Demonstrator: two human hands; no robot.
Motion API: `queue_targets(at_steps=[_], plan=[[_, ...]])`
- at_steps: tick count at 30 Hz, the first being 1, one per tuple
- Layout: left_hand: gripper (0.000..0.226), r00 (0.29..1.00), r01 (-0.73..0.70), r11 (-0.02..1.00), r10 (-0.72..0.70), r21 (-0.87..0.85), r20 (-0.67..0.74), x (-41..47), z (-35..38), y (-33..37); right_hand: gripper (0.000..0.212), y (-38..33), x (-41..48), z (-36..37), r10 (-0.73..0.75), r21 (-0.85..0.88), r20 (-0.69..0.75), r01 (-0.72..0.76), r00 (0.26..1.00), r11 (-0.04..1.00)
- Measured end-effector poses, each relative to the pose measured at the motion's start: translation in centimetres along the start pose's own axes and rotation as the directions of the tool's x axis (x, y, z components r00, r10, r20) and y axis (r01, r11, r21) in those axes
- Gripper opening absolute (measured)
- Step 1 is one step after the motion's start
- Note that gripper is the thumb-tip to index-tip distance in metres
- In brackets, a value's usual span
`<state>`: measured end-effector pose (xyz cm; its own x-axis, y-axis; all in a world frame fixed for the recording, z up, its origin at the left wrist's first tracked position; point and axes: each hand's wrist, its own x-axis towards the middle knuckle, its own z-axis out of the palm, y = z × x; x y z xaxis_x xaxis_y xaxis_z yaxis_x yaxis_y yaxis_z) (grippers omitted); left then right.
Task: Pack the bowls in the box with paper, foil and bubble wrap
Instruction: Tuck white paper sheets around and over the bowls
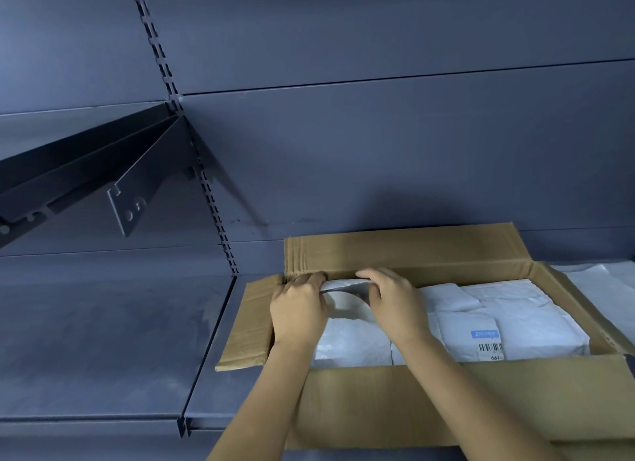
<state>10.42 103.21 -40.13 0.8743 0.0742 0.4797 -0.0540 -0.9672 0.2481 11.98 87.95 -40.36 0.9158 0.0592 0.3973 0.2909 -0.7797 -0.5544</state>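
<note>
Bowl in the far left corner of the box, half under white wrap. Left hand, by the box's left wall, pinches the wrap's edge; right hand curls over it. Wrapped bundles fill the box's right. Advice: draw the wrap snug over the rim, then tuck it down

My feed is dim and bluish; soft shadows lie on the back panel, lines bowing toward the edges.

The left hand and right hand are bare, as are both forearms
</note>
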Motion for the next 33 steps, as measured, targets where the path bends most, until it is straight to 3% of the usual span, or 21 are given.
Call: queue_targets(at_steps=[6, 11, 17, 22, 25, 27, 30, 33], plan=[[0.040, 0.994, -0.064, 0.994, 0.055, 0.090, 0.099, 0.0, 0.4, 0.0, 0.042, 0.2, 0.0, 0.6, -0.024, -0.135, 0.156, 0.045, 0.987, 0.990], [0.048, 0.977, -0.055, 0.998, 0.045, 0.042, 0.210, 0.1, 1.1, -0.3, 0.043, 0.5, 0.1, 1.0, -0.004, -0.214, 0.218, 0.052, 0.976, 0.975], [0.053, 0.953, -0.068, 0.992, 0.033, 0.105, 0.300, 0.3, 1.1, -0.5, 0.043, 0.7, 0.2, 1.1, 0.013, -0.223, 0.286, 0.053, 0.958, 0.973], [0.041, 0.945, -0.034, 0.995, 0.003, 0.089, 0.327, 0.3, 0.9, -0.3, 0.035, 0.2, 0.0, 0.8, -0.033, -0.142, 0.268, 0.073, 0.963, 0.987], [0.070, 0.974, -0.037, 0.999, 0.042, -0.030, 0.222, 0.0, 0.4, 0.1, 0.045, -0.5, -0.2, 0.3, -0.035, -0.118, 0.267, 0.069, 0.963, 0.991], [0.076, 0.957, -0.067, 0.991, 0.096, -0.115, 0.274, -0.3, 0.2, 0.1, 0.052, -0.7, -0.2, 0.1, -0.007, -0.081, 0.293, 0.032, 0.956, 0.996], [0.068, 0.888, -0.059, 0.977, 0.146, -0.207, 0.437, -0.2, 0.2, 0.0, 0.042, -0.5, 0.0, 0.2, 0.021, -0.107, 0.359, 0.019, 0.933, 0.994], [0.046, 0.890, -0.075, 0.978, 0.155, -0.196, 0.429, -0.1, 0.8, -0.4, 0.035, -0.2, 0.1, 0.5, 0.023, -0.129, 0.368, 0.026, 0.929, 0.991]])
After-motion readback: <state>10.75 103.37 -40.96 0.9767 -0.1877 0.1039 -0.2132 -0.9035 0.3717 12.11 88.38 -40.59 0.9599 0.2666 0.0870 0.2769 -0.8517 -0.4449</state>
